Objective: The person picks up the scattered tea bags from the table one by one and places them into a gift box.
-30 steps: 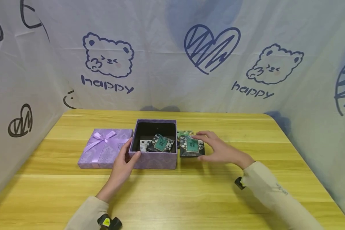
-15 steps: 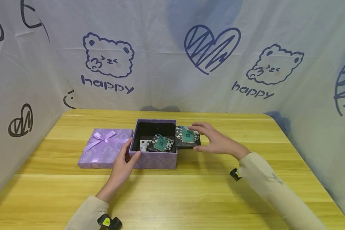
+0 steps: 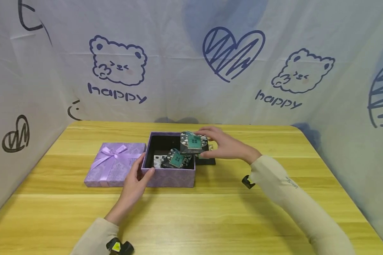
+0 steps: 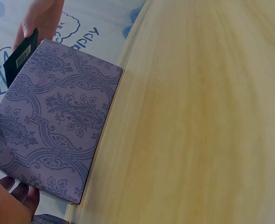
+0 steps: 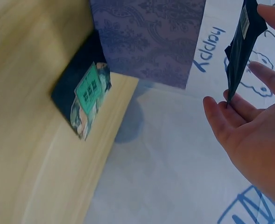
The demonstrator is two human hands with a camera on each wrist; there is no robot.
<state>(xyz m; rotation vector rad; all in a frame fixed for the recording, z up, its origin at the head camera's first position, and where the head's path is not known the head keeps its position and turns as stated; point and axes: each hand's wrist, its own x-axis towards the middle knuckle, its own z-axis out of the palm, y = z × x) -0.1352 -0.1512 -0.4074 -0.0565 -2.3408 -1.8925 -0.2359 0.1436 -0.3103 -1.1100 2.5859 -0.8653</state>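
An open purple gift box with a dark inside stands mid-table in the head view. My left hand grips its front left corner, thumb at the front and fingers along the side. My right hand pinches a flat black packet with floral print and green label, raised over the box's right rim. Inside the box lie a similar black packet and a white patterned piece. Another dark packet with a green label lies on the table against the box's right side, partly hidden in the head view.
The purple lid with a ribbon bow lies left of the box. The yellow wooden table extends in front and to the right. A white cloth with drawn bears and hearts hangs behind and at both sides.
My right hand has lifted the black packet and carried it left from beside the box to over its right rim, uncovering the packet below. The left hand has kept its grip.
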